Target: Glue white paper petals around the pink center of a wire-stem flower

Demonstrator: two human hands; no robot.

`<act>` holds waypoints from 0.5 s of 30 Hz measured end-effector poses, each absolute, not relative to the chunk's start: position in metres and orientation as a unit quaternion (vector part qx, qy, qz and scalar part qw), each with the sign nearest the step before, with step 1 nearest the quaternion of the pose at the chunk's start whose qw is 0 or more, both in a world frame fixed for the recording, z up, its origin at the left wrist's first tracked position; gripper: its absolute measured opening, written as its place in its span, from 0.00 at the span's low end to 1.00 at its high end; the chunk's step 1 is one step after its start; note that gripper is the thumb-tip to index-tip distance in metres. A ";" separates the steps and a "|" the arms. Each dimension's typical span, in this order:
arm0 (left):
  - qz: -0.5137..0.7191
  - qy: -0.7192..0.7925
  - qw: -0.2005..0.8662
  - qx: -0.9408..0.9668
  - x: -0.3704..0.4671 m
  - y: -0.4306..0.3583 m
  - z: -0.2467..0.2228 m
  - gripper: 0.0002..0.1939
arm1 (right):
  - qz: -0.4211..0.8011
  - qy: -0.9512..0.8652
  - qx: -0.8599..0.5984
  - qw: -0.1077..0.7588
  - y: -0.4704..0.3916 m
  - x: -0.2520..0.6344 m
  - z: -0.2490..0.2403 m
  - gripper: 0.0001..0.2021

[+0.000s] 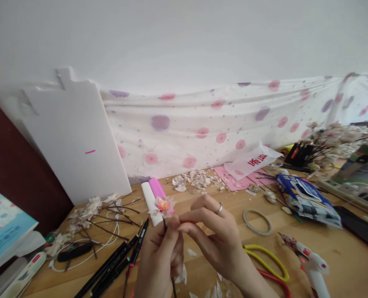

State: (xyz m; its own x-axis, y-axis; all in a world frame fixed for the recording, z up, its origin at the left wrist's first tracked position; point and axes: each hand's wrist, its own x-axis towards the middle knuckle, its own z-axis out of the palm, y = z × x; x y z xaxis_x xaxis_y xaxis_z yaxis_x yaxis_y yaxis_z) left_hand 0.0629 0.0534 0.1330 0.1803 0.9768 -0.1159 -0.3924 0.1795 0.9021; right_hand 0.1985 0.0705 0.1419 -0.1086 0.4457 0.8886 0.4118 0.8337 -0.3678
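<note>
One flower point(164, 205), cluttered tabletop point(351, 269), pale wall point(184, 41)

The person's left grip point(162, 248) pinched the dark stem point(164, 224) of a pink-centred flower point(164, 205), while the right grip point(215, 231), wearing a ring point(220, 207), met it at the fingertips. Pale petals point(199, 180) lay scattered at the back of the wooden desk point(351, 260). Black markers point(115, 265) and blossoming twigs point(92, 207) lay leftward, a glue gun point(314, 263) rightward. Behind, a white board point(73, 145) stood beside a spotted cloth point(180, 142).
</note>
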 end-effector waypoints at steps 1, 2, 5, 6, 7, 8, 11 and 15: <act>0.505 0.379 0.665 0.399 0.062 0.053 0.133 0.33 | -0.003 -0.743 -0.295 0.601 0.071 0.197 0.141 0.08; 0.497 0.377 0.660 0.418 0.061 0.052 0.134 0.34 | -0.021 -0.742 -0.303 0.598 0.071 0.197 0.140 0.08; 0.475 0.383 0.627 0.484 0.057 0.050 0.138 0.34 | -0.053 -0.738 -0.325 0.589 0.076 0.197 0.138 0.12; 0.471 0.383 0.615 0.504 0.056 0.050 0.139 0.34 | -0.053 -0.733 -0.332 0.592 0.078 0.198 0.137 0.14; 0.468 0.382 0.605 0.520 0.055 0.050 0.140 0.35 | -0.053 -0.723 -0.339 0.600 0.081 0.201 0.137 0.15; 0.467 0.378 0.599 0.530 0.054 0.050 0.141 0.35 | -0.053 -0.709 -0.346 0.612 0.082 0.204 0.138 0.16; 0.493 0.358 0.593 0.526 0.051 0.050 0.142 0.33 | -0.066 -0.665 -0.363 0.649 0.081 0.222 0.141 0.20; 0.533 0.349 0.564 0.526 0.044 0.053 0.143 0.25 | -0.089 -0.627 -0.331 0.700 0.063 0.250 0.146 0.26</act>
